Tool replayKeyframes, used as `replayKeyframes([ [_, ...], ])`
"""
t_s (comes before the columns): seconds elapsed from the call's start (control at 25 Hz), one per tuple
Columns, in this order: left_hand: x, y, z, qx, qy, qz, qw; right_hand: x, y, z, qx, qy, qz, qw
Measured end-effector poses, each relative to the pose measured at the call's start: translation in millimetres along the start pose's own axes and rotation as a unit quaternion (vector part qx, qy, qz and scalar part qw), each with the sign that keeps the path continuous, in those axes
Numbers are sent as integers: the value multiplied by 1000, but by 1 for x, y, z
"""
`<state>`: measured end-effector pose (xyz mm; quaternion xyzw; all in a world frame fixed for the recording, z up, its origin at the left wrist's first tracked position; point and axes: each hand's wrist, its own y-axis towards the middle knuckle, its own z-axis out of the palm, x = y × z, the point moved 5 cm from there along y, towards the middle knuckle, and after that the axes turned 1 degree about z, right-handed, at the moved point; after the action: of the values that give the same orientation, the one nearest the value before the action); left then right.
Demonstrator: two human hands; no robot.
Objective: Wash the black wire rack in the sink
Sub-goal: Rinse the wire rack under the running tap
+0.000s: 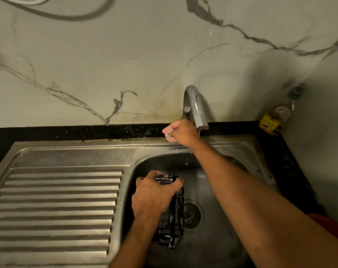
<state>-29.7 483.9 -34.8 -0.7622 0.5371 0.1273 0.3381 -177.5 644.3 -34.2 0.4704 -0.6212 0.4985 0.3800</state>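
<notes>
The black wire rack [174, 219] stands on end in the steel sink [222, 219], just left of the drain [191, 214]. My left hand [154, 194] grips its top from above, fingers curled over the upper edge. My right hand [178, 132] reaches back to the foot of the chrome tap [195, 105] with its fingers curled; what it holds is hidden behind the hand. No stream of water shows under the spout, only a few drops near the basin's back wall.
A ribbed steel drainboard [58, 209] lies left of the basin. A black counter strip [67, 132] runs below the marble wall. A yellow-labelled bottle [272, 120] stands in the back right corner. Something red [330, 225] sits at the right edge.
</notes>
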Motion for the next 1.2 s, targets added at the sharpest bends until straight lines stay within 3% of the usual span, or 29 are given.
replayKeyframes([
  [0.08,-2,9,-2,31,19,24,999,-8,-21,-2,-48,112,50,991],
  [0.12,-3,15,-4,51,24,34,998,-17,-37,-4,-75,215,88,970],
  [0.24,-10,30,1,120,-2,68,990,-36,-80,2,-51,495,136,857],
  [0.36,-23,33,5,147,11,67,987,-35,-96,-6,-90,572,152,801],
  [0.4,-27,33,6,139,19,58,988,-36,-98,-12,-115,552,166,809],
  [0.44,-33,33,8,131,27,53,990,-41,-100,-19,-138,483,176,847],
  [0.52,-51,33,10,127,47,71,988,-53,-105,-42,-192,201,180,944],
  [0.6,-71,37,12,126,74,103,984,-59,-112,-57,-181,9,163,970],
  [0.68,-88,43,11,117,83,115,983,-59,-119,-54,-122,83,155,977],
  [0.8,-109,44,13,113,63,102,986,-62,-130,-56,-114,239,166,950],
  [0.92,-122,47,14,143,26,102,984,-53,-141,-34,38,340,156,926],
  [1.08,-124,44,13,180,-11,134,974,-42,-138,-26,61,339,115,932],
  [1.2,-112,43,12,127,129,190,965,-44,-136,-20,65,350,122,927],
])
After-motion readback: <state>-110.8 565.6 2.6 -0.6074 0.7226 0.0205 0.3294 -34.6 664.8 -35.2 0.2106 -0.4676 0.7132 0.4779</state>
